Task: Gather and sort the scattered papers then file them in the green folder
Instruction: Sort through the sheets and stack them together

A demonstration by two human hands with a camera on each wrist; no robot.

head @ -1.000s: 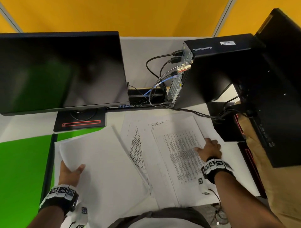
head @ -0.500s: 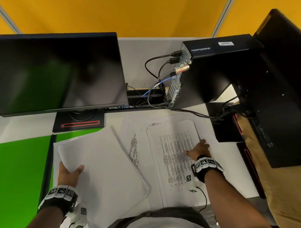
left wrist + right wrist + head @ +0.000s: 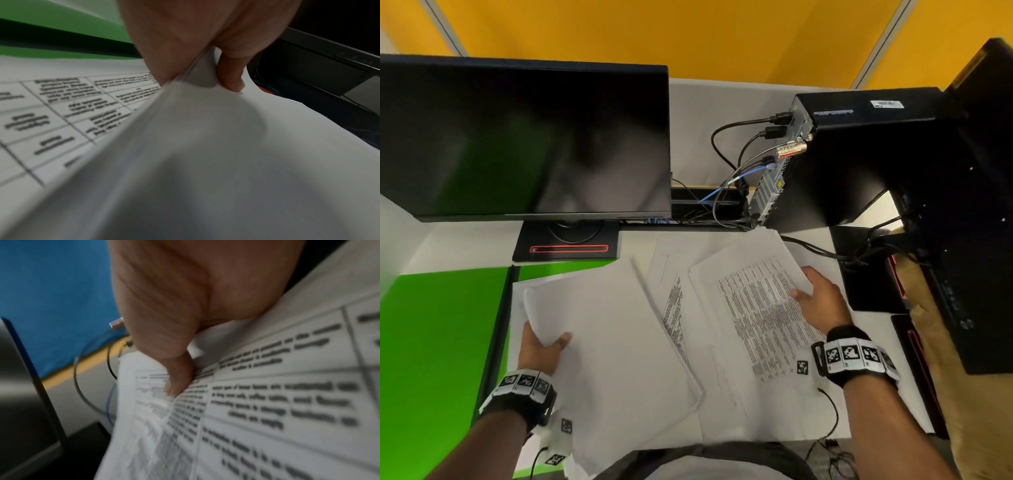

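My left hand (image 3: 541,346) pinches a stack of white sheets (image 3: 602,342) by its left edge, blank backs up, thumb on top; the left wrist view shows the left hand (image 3: 205,76) clamping that stack (image 3: 205,146) above a printed page. My right hand (image 3: 815,294) grips printed table sheets (image 3: 756,308) at their right edge, thumb on top, and their far corner is lifted; the right wrist view shows the thumb (image 3: 176,378) pressing those printed sheets (image 3: 267,402). More loose papers (image 3: 674,301) lie between the two piles. The open green folder (image 3: 438,342) lies at left, partly under the stack.
A dark monitor (image 3: 524,137) on its stand (image 3: 566,245) rises behind the folder. A black computer case (image 3: 859,164) with cables (image 3: 739,171) stands at the back right. A tall black unit (image 3: 979,205) borders the right side. My torso hides the desk's front edge.
My right hand slid the printed sheets leftward, then took hold of their right edge and lifted them, turning the far corner toward the computer. My left hand kept holding its stack.
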